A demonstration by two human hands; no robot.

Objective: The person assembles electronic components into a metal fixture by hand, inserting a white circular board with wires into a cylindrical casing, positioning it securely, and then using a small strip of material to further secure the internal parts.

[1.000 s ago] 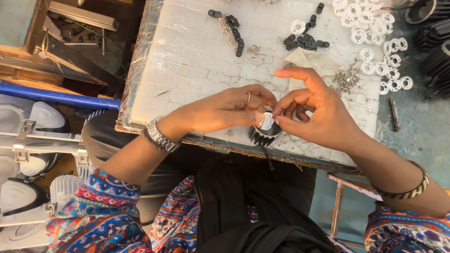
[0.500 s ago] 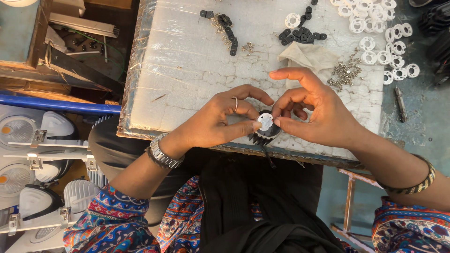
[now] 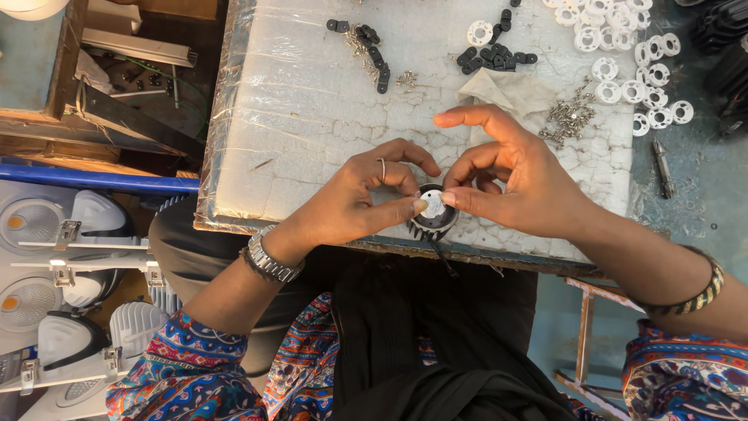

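Fingertips [image 3: 421, 206] of both hands pinching a small black finned heat sink [image 3: 433, 215] with a white disc on top.

Held by left hand [image 3: 354, 204] and right hand [image 3: 523, 181] at the foam board's [image 3: 312, 117] six-o'clock edge — white rings [image 3: 647, 62] at two o'clock, black clips [image 3: 374, 47] at twelve, screws [image 3: 569, 117] between.

**Colours and Patterns at the Bench**

A black finned part [image 3: 433, 222] with a silver-white centre was held between the left hand [image 3: 366, 199] and the right hand [image 3: 518, 175]. A white, crackled board [image 3: 312, 117] was seen beneath, wrapped in clear film. White rings [image 3: 635, 47], black pieces [image 3: 495, 56] and silvery screws [image 3: 569, 117] were scattered on it, beside a beige cloth [image 3: 514, 90]. Sleeves [image 3: 183, 374] were patterned in blue, red and orange paisley. A silver watch [image 3: 269, 261] and a gold-and-dark striped bangle [image 3: 701, 292] were worn. A blue bar [image 3: 93, 178] was seen at left.
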